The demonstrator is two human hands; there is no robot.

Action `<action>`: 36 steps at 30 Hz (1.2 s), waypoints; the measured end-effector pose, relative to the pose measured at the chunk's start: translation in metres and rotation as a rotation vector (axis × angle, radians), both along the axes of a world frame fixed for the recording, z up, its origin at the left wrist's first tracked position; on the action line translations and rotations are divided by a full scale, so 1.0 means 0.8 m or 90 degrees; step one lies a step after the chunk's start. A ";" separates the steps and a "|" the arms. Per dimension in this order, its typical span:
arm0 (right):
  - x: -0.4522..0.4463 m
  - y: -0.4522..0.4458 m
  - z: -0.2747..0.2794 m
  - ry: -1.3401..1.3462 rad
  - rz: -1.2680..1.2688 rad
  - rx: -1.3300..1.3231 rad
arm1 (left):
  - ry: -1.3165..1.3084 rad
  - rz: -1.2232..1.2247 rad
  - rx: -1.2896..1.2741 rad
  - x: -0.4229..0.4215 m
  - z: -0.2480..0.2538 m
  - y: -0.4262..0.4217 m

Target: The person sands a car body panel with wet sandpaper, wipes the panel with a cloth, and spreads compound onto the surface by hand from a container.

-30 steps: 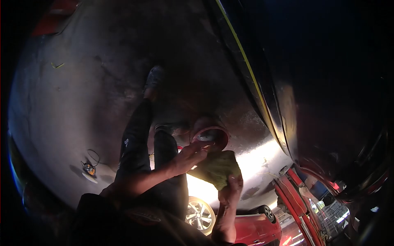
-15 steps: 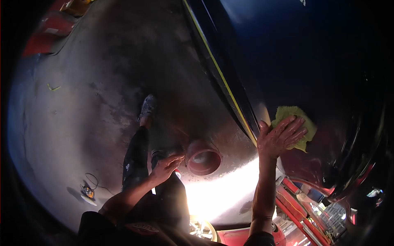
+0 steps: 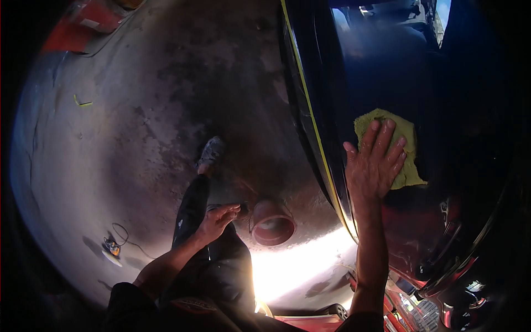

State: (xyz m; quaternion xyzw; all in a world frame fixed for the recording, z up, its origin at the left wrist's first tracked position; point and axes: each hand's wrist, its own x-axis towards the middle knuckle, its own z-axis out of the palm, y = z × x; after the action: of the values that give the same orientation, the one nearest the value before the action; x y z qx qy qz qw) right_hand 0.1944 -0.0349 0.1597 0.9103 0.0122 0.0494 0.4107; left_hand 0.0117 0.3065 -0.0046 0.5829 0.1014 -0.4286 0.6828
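Note:
My right hand lies spread on a yellow-green cloth, which rests flat against the dark, shiny car panel. Its fingers are apart and press on the cloth without wrapping round it. Over my knee, my left hand hangs in the air with fingers stretched out and nothing in it. Just right of that hand, a reddish bucket stands on the floor, with something pale inside.
Yellow tape runs along the panel's lower edge. An orange and black tool with a cord lies on the floor at left. Red bodywork shows at top left, and a red car at the bottom.
The cloth, held between both hands a second ago, moved onto the panel under my right hand. Since then it has slid slightly upward. My left hand has drawn back from the bucket.

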 end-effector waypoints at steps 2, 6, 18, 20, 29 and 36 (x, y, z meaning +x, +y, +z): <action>0.033 0.015 0.001 0.019 0.021 0.050 | -0.009 0.020 -0.011 0.010 -0.005 0.008; 0.097 0.030 0.017 0.009 0.067 0.087 | 0.011 0.054 -0.030 0.031 -0.001 0.014; 0.018 -0.040 0.063 -0.226 -0.033 0.073 | -0.033 0.023 0.031 0.084 -0.011 0.034; -0.050 -0.075 0.059 -0.242 -0.049 0.107 | -0.051 -0.007 0.050 0.083 -0.013 0.045; -0.359 -0.245 0.002 -0.398 -0.167 0.147 | -0.017 -0.061 0.113 0.035 -0.044 0.015; -0.475 -0.318 0.004 -0.578 -0.211 0.252 | -0.078 -0.223 0.214 0.000 -0.010 -0.040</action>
State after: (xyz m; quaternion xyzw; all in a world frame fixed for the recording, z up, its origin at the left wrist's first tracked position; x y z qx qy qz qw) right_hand -0.1854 -0.2890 0.1629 0.8471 -0.3209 0.3748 0.1972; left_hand 0.0119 0.2741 -0.0124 0.7217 0.0272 -0.4813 0.4968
